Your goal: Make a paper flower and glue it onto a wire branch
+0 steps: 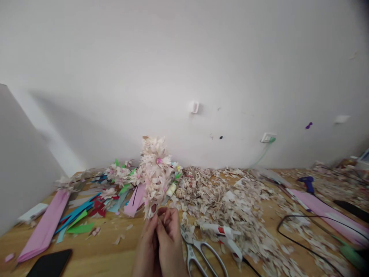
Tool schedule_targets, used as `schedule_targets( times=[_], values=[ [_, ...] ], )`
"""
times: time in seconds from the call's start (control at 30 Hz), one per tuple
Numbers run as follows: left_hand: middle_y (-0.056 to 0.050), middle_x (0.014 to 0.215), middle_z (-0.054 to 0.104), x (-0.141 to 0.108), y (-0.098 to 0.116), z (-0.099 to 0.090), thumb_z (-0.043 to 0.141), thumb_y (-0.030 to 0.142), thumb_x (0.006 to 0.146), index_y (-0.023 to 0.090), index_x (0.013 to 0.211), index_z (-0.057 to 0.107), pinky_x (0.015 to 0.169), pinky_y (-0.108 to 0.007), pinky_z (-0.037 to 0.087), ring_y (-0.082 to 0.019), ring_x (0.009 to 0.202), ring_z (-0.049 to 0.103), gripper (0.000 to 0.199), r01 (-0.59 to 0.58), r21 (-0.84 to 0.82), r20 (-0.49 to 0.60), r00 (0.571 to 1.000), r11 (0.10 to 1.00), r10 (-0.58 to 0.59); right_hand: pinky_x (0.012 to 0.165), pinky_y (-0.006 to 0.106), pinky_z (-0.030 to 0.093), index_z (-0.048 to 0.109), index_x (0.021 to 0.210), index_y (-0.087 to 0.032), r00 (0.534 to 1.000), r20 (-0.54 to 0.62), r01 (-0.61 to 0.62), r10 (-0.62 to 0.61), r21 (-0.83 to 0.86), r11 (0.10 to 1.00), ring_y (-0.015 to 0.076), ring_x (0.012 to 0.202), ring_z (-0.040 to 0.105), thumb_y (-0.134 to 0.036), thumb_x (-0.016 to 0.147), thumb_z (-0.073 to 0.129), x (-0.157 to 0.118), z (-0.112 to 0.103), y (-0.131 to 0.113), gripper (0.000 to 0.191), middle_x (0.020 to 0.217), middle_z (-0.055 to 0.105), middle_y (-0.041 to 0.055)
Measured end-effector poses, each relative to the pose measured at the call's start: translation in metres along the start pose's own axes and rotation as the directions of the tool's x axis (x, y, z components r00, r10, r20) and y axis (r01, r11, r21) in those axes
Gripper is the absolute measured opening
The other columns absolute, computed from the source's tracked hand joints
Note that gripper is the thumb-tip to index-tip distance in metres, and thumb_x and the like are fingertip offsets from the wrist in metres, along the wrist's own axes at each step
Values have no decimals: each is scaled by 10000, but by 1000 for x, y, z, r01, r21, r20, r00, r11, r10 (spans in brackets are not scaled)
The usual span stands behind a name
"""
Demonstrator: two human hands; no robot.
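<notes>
A tall spray of cream paper flowers (157, 169) with pink centres stands upright in front of me. At its lower end, my left hand (147, 240) and my right hand (170, 234) meet with fingertips pinched together. Both seem closed on the flower spray's base; the stem itself is hidden by the fingers. Close by on the right lie metal scissors (198, 252), handles toward me. Beyond them is a white glue gun (223, 232) with a black cord.
Loose petal-like scraps (230, 200) cover the table's middle and right. Leftward lie pink crepe paper (47, 223), green paper (80, 227), blue strips (77, 213) and a dark phone (50, 263). A blue glue gun (308, 184) and black cable (300, 216) are rightward. A wall (144, 77) rises behind.
</notes>
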State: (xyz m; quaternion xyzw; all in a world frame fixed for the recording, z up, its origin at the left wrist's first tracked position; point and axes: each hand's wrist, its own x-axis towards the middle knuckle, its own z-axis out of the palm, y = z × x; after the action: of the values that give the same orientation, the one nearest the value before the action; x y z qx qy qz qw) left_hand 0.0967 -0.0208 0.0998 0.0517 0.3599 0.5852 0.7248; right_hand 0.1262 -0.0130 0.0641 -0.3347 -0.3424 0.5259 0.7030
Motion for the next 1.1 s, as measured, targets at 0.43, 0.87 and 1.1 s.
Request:
schedule_targets(
  times=[0.43, 0.87, 1.1],
  values=[
    [-69, 898, 724, 0, -1, -3, 471, 159, 822, 150, 925, 672, 905, -316, 478, -212, 972, 642, 226, 27, -17, 15, 1000, 999, -27, 446, 187, 315, 312, 615, -233, 999, -50, -22, 23, 8, 1000, 85, 495, 304, -333, 628, 628, 1, 4, -8, 332, 576, 327, -89],
    [-61, 887, 718, 0, -1, -2, 501, 187, 804, 159, 920, 672, 897, -322, 478, -217, 951, 646, 208, 12, 26, 13, 1000, 1000, -13, 483, 210, 377, 372, 643, -236, 994, -82, -72, 66, -74, 995, 99, 505, 388, -340, 620, 610, 2, 3, -11, 261, 587, 373, -78],
    [-61, 910, 714, 1, -2, -2, 513, 183, 792, 160, 944, 664, 899, -322, 474, -218, 953, 645, 216, -9, 20, 22, 1000, 1000, 8, 516, 215, 389, 373, 636, -230, 994, -94, -63, 61, -18, 998, 97, 526, 402, -334, 603, 622, 4, 1, -6, 272, 593, 386, -79]
  ],
)
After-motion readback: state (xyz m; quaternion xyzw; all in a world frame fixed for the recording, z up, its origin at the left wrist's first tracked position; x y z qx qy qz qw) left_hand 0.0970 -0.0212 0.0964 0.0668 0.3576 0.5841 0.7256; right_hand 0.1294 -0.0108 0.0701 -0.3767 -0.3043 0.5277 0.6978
